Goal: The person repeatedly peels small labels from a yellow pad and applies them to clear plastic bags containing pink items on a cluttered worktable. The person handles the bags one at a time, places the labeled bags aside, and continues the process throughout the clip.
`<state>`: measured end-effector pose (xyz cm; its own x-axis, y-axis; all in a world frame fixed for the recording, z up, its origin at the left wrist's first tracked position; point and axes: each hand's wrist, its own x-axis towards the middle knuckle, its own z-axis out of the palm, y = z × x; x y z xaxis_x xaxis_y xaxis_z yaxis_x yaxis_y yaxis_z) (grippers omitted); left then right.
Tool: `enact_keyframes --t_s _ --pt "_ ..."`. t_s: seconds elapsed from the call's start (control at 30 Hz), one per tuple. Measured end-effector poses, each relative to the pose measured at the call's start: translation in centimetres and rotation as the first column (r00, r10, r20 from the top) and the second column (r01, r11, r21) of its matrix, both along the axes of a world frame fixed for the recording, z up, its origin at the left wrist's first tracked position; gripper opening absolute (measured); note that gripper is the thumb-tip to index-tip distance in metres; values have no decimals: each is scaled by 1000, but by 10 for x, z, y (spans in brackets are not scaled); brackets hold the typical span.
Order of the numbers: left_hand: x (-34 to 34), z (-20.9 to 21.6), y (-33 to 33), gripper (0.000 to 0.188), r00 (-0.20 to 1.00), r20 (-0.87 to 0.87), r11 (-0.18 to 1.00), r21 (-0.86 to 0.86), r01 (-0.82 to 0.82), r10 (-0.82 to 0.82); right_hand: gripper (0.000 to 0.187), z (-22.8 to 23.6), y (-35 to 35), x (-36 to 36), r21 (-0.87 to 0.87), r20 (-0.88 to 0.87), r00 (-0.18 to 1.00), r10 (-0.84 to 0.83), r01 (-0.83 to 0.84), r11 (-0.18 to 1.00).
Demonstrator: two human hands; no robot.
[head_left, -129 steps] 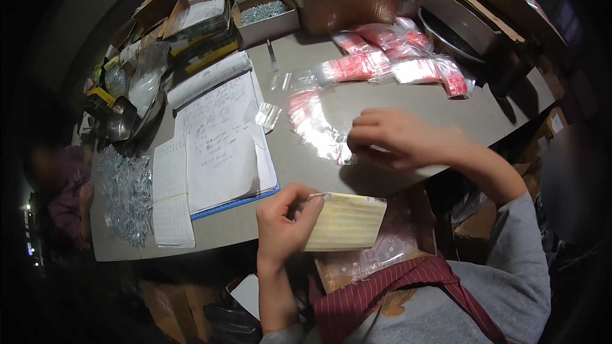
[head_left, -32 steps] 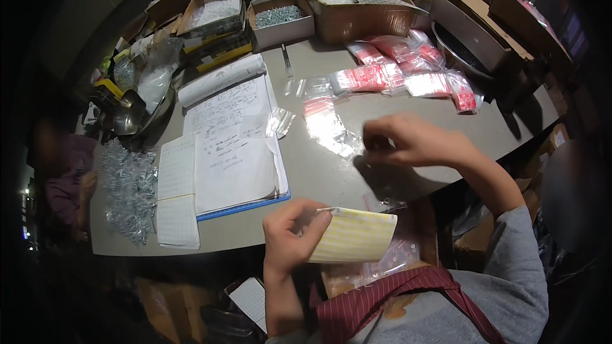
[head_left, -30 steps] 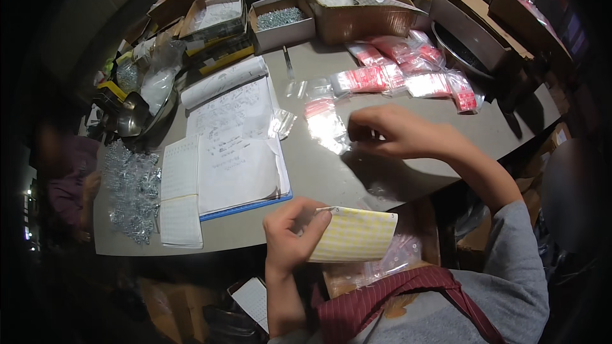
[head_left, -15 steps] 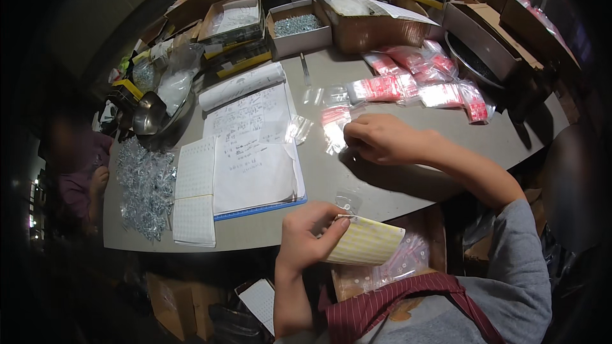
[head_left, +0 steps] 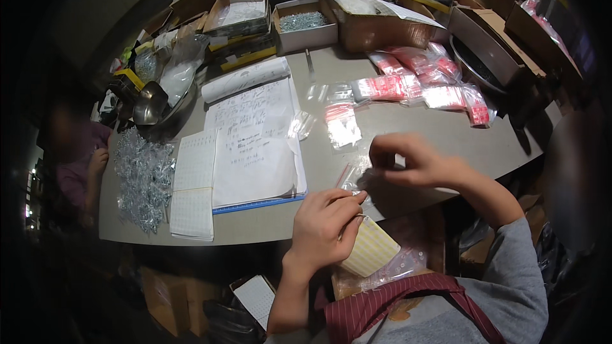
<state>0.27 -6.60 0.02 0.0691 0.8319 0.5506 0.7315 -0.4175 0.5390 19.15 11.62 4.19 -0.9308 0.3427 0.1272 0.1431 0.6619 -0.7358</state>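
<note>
Between the thumb and fingers of my left hand (head_left: pixel 326 226) is a yellow-and-white striped sticker sheet (head_left: pixel 371 248), tilted over the table's near edge. A clear zip bag (head_left: pixel 349 175) with a red line lies by the fingertips of that hand, partly hidden. My right hand (head_left: pixel 417 164) hovers just right of this bag with fingers curled toward the thumb; what its fingertips hold, if anything, I cannot make out. Beyond both hands lies a stack of clear bags with red print (head_left: pixel 342 124).
An open notebook (head_left: pixel 252 146) and a banded pad of sheets (head_left: pixel 193 185) lie to the left, beside a heap of small filled bags (head_left: pixel 143 178). Red-printed bag packs (head_left: pixel 386 88) lie at right. Boxes, one with metal parts (head_left: pixel 303 21), line the back. Another person's hand (head_left: pixel 97 161) shows far left.
My right hand has moved from the bag stack back toward my left hand. My left hand has risen slightly right with the sticker sheet. A clear bag with a red line now shows between them.
</note>
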Motion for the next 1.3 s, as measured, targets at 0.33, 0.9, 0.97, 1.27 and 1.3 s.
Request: enact_keyframes --t_s 0.33,0.9,0.97,1.27,1.3 --pt "-8 0 -4 17 988 79 991 50 127 -131 24 -9 -7 -26 -3 43 990 134 -134 991" --pt "-6 -1 -18 10 936 216 951 -76 300 -278 46 19 -19 6 200 512 858 -36 -79 977" --pt "2 1 -23 10 912 257 928 -112 356 -319 47 20 -27 18 129 503 862 67 -152 980" --pt "10 -9 -37 8 759 629 911 -195 364 -169 36 27 -38 43 2 424 840 340 -376 927" --pt "11 -6 -43 9 767 641 927 -279 252 -16 37 29 -40 41 -7 343 882 322 -341 940"
